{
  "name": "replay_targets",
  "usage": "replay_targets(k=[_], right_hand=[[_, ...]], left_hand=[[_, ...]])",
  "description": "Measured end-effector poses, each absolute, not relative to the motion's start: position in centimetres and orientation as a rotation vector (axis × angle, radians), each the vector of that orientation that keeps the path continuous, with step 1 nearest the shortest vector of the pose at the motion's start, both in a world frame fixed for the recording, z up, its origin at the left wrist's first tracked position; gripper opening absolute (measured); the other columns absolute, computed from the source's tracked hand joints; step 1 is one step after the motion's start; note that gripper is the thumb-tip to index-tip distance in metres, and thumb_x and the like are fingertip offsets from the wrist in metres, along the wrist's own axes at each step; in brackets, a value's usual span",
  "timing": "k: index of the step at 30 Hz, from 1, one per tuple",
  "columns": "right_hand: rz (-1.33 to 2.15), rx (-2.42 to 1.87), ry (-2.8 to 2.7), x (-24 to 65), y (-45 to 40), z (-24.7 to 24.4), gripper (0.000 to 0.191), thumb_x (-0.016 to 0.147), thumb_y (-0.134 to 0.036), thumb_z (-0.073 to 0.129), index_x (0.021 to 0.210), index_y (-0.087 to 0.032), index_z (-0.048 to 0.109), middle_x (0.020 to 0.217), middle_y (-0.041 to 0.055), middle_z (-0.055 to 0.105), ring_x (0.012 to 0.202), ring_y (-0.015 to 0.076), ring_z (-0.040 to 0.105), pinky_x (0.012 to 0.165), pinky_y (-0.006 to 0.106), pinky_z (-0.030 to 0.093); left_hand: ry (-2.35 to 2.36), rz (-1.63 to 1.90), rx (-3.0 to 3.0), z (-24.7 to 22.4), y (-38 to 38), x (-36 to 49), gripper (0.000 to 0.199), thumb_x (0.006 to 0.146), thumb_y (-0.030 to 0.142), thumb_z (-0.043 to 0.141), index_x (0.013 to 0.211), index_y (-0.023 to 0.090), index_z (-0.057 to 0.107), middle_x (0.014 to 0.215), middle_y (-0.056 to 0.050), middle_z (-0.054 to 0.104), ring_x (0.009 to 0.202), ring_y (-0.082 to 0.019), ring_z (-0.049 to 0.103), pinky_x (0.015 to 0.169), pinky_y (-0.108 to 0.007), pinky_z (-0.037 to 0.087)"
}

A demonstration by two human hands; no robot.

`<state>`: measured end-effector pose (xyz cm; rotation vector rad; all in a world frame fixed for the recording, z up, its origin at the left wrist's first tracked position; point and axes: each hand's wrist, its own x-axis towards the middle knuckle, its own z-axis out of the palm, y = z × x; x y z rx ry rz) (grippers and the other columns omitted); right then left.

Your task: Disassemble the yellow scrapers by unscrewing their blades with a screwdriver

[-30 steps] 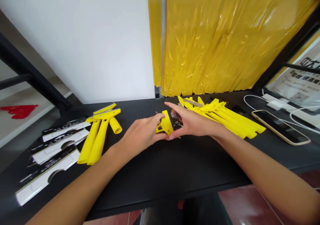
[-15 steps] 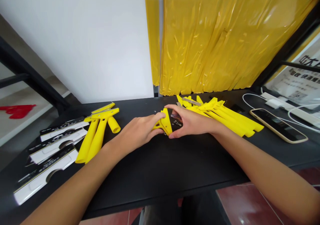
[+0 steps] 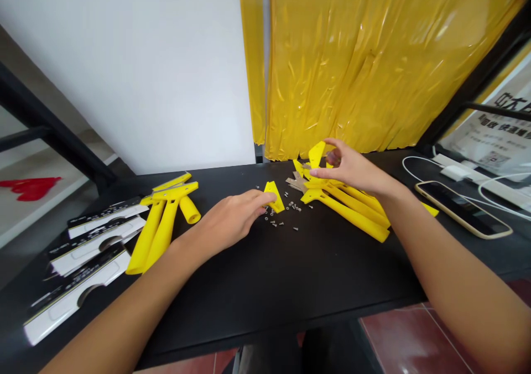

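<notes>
My left hand [image 3: 236,213], fingers closed, pinches a small yellow plastic scraper head piece [image 3: 277,203] just above the table. Loose screws and nuts [image 3: 281,224] are scattered beside and under it. Off to the right, my right hand [image 3: 350,166] grips a flat yellow scraper plate [image 3: 317,154] by its edge, thumb below and fingertips on top. Whether a handle joins this plate is hidden. Below that hand lies a pile of yellow scraper handles [image 3: 352,213]. Several metal blades [image 3: 296,182] stick out at the pile's left end.
At left, yellow scrapers [image 3: 164,219] with blades lie beside white-and-black card sleeves [image 3: 78,296]. A phone [image 3: 462,208], white cables and a power strip [image 3: 489,180] occupy the right side. A white board [image 3: 136,75] and yellow plastic sheeting [image 3: 373,69] stand behind the black table [image 3: 269,285].
My right hand has left the piece in my left hand, moved right and up to the pile, and taken a yellow plate. The pile's handles have shifted left and the screws are uncovered.
</notes>
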<state>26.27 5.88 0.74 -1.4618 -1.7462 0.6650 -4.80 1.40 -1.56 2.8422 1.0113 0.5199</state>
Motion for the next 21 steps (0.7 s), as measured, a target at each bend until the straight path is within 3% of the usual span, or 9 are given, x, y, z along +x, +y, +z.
replay_targets(k=[4,9,12,17,21], right_hand=[[0.58,-1.612,-1.769,29.5,7.1,0.8,0.114,0.064,-0.055,0.086,0.156,-0.015,0.032,0.128,0.0187,0.065,0.125,0.0379,0.058,0.106,0.053,0.049],[0.591,-1.799,-1.866,32.1,8.9,-0.6,0.109,0.065,-0.059,0.084,0.154,-0.015,0.038,0.126,0.0203,0.065,0.115,0.04,0.062,0.099,0.053,0.052],[0.621,-1.748,-1.901,32.3,9.2,-1.1,0.107,0.063,-0.054,0.086,0.153,-0.019,0.039,0.132,0.0184,0.062,0.117,0.0385,0.062,0.099,0.053,0.053],[0.749,-1.568,-2.071,30.2,8.2,-0.9,0.109,0.067,-0.049,0.085,0.157,-0.021,0.031,0.116,0.0111,0.07,0.11,0.0339,0.066,0.093,0.049,0.055],[0.744,-1.459,-2.1,27.2,8.2,-1.0,0.111,0.065,-0.051,0.086,0.157,-0.021,0.031,0.132,0.0151,0.065,0.121,0.0343,0.063,0.099,0.047,0.052]], left_hand=[[1.042,0.49,2.874,-1.7,1.6,-5.0,0.031,0.104,0.02,0.038,0.127,0.027,0.057,0.113,-0.006,0.066,0.096,-0.02,0.069,0.084,-0.032,0.054],[1.121,0.464,2.841,-1.8,1.6,-5.1,0.033,0.103,0.021,0.037,0.127,0.027,0.058,0.111,-0.007,0.066,0.092,-0.02,0.069,0.083,-0.032,0.054],[1.16,0.453,2.826,-2.0,1.6,-5.1,0.033,0.102,0.022,0.039,0.131,0.026,0.056,0.117,-0.008,0.066,0.098,-0.023,0.069,0.086,-0.036,0.054],[1.223,0.428,2.803,-2.1,1.8,-5.2,0.037,0.102,0.023,0.041,0.138,0.025,0.049,0.12,-0.011,0.067,0.105,-0.027,0.069,0.091,-0.042,0.054],[1.251,0.392,2.805,-2.1,1.8,-5.3,0.041,0.102,0.024,0.04,0.142,0.026,0.045,0.124,-0.012,0.067,0.11,-0.029,0.068,0.092,-0.043,0.054]])
